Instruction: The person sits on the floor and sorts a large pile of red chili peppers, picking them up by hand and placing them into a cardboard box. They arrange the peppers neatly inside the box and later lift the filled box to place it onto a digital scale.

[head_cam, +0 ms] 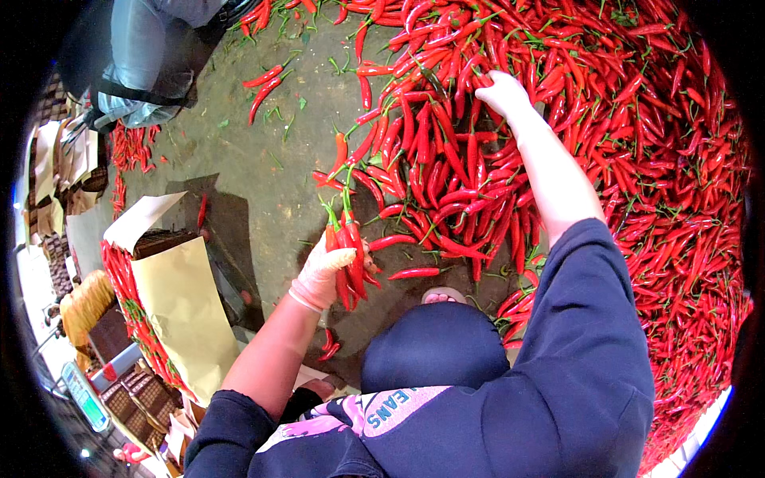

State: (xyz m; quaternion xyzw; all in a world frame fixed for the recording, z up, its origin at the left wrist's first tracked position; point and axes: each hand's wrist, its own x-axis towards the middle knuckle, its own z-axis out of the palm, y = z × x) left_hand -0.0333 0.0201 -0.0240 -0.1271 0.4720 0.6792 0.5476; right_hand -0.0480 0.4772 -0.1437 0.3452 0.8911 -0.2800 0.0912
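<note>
My left hand (326,272), in a thin pale glove, is closed around several red chili peppers (348,251), their green stems pointing away from me. My right hand (505,94), also in a light glove, reaches into the large heap of red chili peppers (597,107). Its fingertips touch a pepper at the heap's left part; whether they grip it is hard to tell. Loose peppers lie between my two hands, and a single red chili (418,273) rests on the floor just right of my left hand.
Left of me stands a paper-lined box (179,299) packed with peppers. A person's legs (140,54) are at the upper left. A lit digital scale display (85,397) and wicker-patterned crates (146,397) are at the lower left. Scattered peppers and stems lie on the concrete floor (239,155).
</note>
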